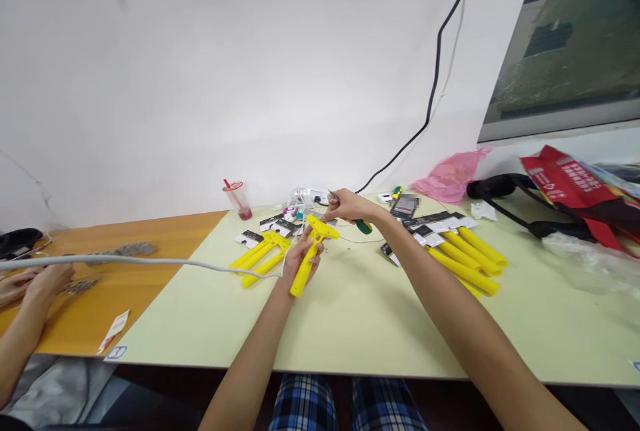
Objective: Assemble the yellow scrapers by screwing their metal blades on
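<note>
Cataloguing by a clock face centred on the left hand's item, twelve towards the white wall: one bright yellow plastic T-shaped scraper (310, 256), raised above a pale green tabletop (350, 331), crosshead up, handle slanting down towards seven. Left hand (296, 259): fingers curled round the scraper's handle just below the head, closed on it. Right hand (349, 204): at one o'clock, near the crosshead; fingers folded round a screwdriver-like tool with a green-and-yellow handle (364, 226), its butt end below the palm, a slim dark metal tip jutting out at the upper left; whether fingers or tool touch the scraper cannot be told. At nine: a cluster of yellow plastic handled pieces (255, 257), beside black-and-white printed cards (285, 224). At ten: one clear plastic cup with red straw (241, 202), a little red liquid inside. At twelve: one white power strip (317, 197). At three: several yellow tubular handles (467, 254), black-and-white card ends towards ten. At two: one crumpled pink plastic bag (450, 174); beyond it, towards three, one red printed bag (570, 181). At nine, farther out: a co-worker's hands (47, 281) over an orange-brown wooden table (165, 234).
</note>
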Action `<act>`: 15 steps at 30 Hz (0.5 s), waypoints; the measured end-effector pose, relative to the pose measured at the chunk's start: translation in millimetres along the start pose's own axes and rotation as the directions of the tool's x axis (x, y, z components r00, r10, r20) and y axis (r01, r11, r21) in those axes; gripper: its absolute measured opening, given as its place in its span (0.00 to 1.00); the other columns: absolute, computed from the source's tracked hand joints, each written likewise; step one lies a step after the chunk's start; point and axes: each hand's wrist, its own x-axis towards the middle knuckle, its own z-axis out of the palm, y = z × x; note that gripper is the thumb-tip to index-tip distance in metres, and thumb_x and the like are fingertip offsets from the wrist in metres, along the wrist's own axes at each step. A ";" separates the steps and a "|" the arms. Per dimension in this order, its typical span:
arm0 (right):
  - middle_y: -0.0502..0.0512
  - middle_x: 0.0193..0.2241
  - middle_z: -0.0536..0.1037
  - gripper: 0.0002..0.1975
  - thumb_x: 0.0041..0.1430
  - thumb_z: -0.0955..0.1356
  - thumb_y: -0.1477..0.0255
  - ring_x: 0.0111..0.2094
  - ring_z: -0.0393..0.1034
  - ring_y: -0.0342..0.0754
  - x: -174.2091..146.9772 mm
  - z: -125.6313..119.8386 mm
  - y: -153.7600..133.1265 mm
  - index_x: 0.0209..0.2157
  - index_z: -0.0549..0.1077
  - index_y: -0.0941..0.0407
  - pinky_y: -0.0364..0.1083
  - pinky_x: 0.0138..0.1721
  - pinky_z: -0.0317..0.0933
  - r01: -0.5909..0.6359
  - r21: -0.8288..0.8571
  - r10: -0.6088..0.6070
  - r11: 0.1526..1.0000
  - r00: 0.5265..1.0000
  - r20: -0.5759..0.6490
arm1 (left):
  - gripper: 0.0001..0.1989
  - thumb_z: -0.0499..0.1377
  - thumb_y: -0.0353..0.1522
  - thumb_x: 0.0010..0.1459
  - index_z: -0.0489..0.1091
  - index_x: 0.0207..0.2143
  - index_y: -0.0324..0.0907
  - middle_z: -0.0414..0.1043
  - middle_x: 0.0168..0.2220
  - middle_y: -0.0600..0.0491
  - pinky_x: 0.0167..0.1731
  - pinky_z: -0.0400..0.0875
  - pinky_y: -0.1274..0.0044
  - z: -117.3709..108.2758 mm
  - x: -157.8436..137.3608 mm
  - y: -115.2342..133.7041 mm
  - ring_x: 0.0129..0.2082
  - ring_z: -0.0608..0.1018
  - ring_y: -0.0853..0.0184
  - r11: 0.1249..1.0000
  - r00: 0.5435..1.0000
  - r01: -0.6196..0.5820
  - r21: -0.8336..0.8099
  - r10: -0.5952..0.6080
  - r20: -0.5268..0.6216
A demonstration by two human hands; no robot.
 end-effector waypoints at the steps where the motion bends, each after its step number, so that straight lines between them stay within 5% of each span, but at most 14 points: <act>1: 0.48 0.27 0.80 0.37 0.46 0.84 0.59 0.16 0.50 0.34 -0.4 0.2 -0.7 0.31 0.50 0.50 0.41 0.15 0.50 0.000 0.000 0.000 1.000 1.000 0.003 | 0.34 0.61 0.21 0.64 0.65 0.70 0.53 0.74 0.56 0.45 0.19 0.65 0.91 -0.9 0.1 -0.1 0.33 0.81 0.76 1.000 1.000 -0.001 -0.003 0.001 0.006; 15: 0.51 0.29 0.82 0.37 0.47 0.84 0.59 0.17 0.52 0.34 2.5 0.2 3.7 0.30 0.51 0.50 0.40 0.15 0.47 0.012 0.049 -0.010 0.999 0.999 -0.052 | 0.36 0.62 0.22 0.64 0.65 0.71 0.55 0.74 0.60 0.45 0.20 0.65 0.90 -4.5 1.6 0.0 0.34 0.81 0.76 1.000 1.000 -0.006 0.013 0.006 0.029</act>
